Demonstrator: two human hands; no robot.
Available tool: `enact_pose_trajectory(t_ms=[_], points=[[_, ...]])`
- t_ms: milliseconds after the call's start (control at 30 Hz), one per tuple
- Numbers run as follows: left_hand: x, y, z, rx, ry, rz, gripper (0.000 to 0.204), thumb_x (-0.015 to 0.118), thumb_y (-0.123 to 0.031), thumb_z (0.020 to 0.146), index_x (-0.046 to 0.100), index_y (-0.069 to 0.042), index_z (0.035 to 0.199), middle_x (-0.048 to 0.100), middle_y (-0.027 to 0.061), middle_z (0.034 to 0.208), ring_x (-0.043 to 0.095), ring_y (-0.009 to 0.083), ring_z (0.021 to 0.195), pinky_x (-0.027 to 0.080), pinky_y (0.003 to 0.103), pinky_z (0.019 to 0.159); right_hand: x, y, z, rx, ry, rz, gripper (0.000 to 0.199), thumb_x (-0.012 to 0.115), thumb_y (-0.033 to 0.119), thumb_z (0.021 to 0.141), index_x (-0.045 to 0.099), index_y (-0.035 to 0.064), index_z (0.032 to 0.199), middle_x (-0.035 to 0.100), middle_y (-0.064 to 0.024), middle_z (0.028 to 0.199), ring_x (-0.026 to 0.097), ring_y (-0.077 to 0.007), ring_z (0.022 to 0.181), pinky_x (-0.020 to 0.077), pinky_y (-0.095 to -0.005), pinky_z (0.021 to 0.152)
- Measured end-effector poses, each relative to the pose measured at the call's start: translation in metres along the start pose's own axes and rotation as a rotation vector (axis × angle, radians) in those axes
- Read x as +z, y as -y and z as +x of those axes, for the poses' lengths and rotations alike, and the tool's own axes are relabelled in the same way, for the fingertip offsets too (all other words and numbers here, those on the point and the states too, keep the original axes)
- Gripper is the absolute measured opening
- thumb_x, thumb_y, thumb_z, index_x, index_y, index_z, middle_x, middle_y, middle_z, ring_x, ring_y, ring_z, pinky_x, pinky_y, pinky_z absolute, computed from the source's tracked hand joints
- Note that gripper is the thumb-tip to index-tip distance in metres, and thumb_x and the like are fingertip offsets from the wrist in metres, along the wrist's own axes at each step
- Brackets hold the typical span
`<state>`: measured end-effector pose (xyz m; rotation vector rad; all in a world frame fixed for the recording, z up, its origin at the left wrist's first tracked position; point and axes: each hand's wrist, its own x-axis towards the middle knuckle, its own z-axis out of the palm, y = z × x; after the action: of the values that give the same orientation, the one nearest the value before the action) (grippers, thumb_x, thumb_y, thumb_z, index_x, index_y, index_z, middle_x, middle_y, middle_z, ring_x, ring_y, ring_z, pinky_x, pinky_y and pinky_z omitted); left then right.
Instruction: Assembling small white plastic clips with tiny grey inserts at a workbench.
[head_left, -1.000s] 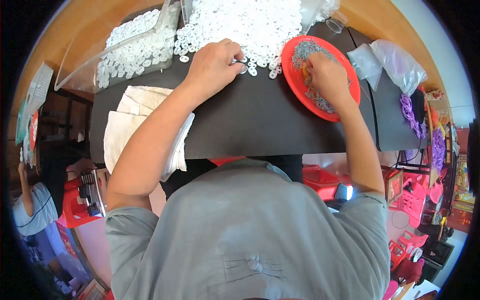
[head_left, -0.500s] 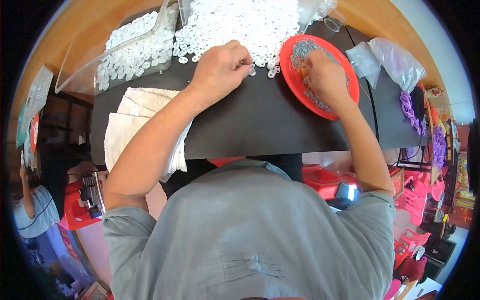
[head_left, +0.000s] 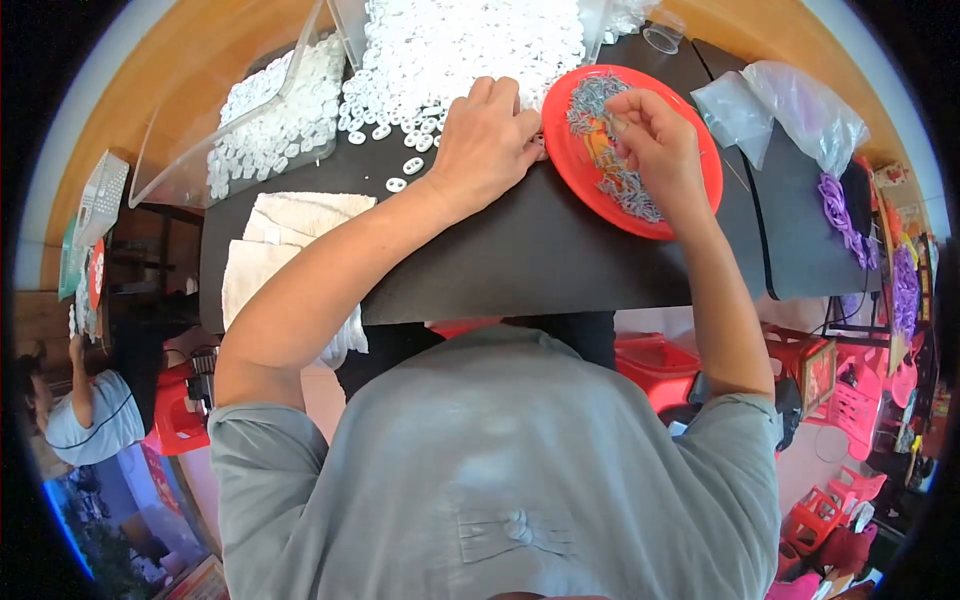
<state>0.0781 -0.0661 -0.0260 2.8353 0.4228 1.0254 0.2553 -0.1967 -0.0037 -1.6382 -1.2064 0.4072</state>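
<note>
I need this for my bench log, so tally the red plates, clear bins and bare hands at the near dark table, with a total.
Red plate: 1
Clear bins: 2 (left bin, middle bin)
Bare hands: 2 (left hand, right hand)
Total: 5

A dark counter stands before an orange-brown panel beyond its far edge. A pale wall curves past the right corner. Red stools and pink chairs sit outside its ends, over a pinkish floor.
</note>
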Motion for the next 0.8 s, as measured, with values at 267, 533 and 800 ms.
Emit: enact_pose_trajectory(t_ms=[267,533,800], points=[[0.012,0.007,-0.004,0.081,-0.045,-0.02,0.019,0.079,-0.021,0.065,0.069,-0.013,0.079,0.052,0.0031,0.091,0.045,0.0248,0.096,0.037,0.039,0.074,0.003,0.004,-0.007,0.015,-0.01,0.065,0.013,0.058,0.006,0.091,0.067,0.0029,0.1,0.059,0.0034,0.077,0.051,-0.0025,0.066,0.0393,-0.0177,0.055],[0.017,0.002,-0.003,0.254,-0.088,0.117,0.018,0.073,-0.008,0.07,0.063,-0.004,0.084,0.057,0.0057,0.099,0.051,0.0276,0.102,0.041,0.041,0.079,0.005,-0.004,-0.007,-0.004,-0.063,0.116,0.013,0.057,0.007,0.091,0.066,0.0039,0.101,0.059,0.0035,0.076,0.052,-0.003,0.067,0.0399,-0.0182,0.056],[-0.015,0.007,0.004,0.046,-0.121,-0.22,0.014,0.064,-0.011,0.08,0.062,0.001,0.086,0.059,0.0118,0.091,0.057,0.025,0.089,0.047,0.037,0.071,0.004,-0.004,-0.007,-0.03,-0.085,0.013,0.008,0.056,0.008,0.093,0.06,0.0041,0.098,0.058,0.0017,0.077,0.054,-0.0045,0.068,0.0407,-0.0188,0.057]])
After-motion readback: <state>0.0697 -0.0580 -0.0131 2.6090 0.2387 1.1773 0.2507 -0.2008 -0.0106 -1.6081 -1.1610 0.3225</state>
